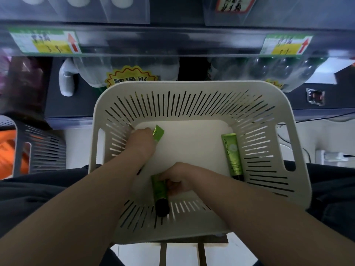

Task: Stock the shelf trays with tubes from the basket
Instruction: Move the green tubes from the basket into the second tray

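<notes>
A cream slotted basket (294, 143) sits in front of me on a stool. Inside it my left hand (141, 142) grips a green tube (158, 134) near the far left corner; only the tube's crimped end shows past the fingers. My right hand (179, 178) grips a second green tube (160, 191) with a black cap at the near wall. A third green tube (232, 154) lies loose along the right side of the basket floor, cap toward me.
Clear shelf trays (124, 8) sit above a shelf edge with price tags (45, 42). Water bottles (107, 70) stand on the lower shelf behind the basket. A grey basket (38, 148) with orange contents stands at left. A power strip (330, 156) lies on the floor at right.
</notes>
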